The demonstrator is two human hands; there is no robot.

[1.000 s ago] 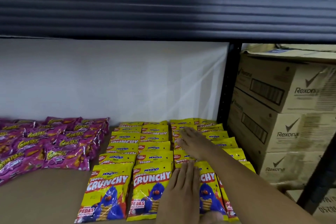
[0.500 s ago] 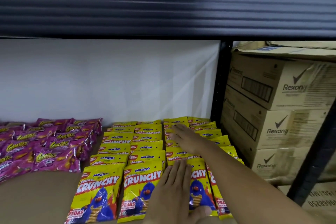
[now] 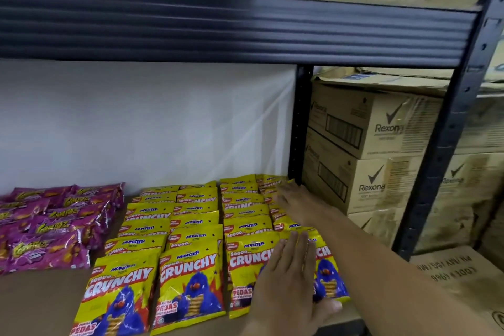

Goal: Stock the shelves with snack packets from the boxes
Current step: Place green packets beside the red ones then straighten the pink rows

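My two hands have slid rightward over the last second, from the third column of yellow Crunchy packets toward the fourth, rightmost one. I read that as the earlier columns being settled and this last one getting its squaring-up.

Nearest me, my left hand (image 3: 290, 278) lies flat, fingers straight and together, palm down across the front packet of the third column (image 3: 246, 273) and the front packet of the rightmost column (image 3: 327, 275), gripping nothing.

Farther in, my right hand (image 3: 293, 203) reaches along the rightmost column (image 3: 283, 219), fingers extended and pressing the overlapped packets down, fingertips close to the rear upright (image 3: 298, 128). It is blurred, but I see nothing held.

The yellow packets lie in four overlapping columns on the shelf (image 3: 41, 300), directly under both hands. Purple packets (image 3: 51, 229) sit to the left, apart. Rexona cartons (image 3: 368, 144) stand beyond the upright.
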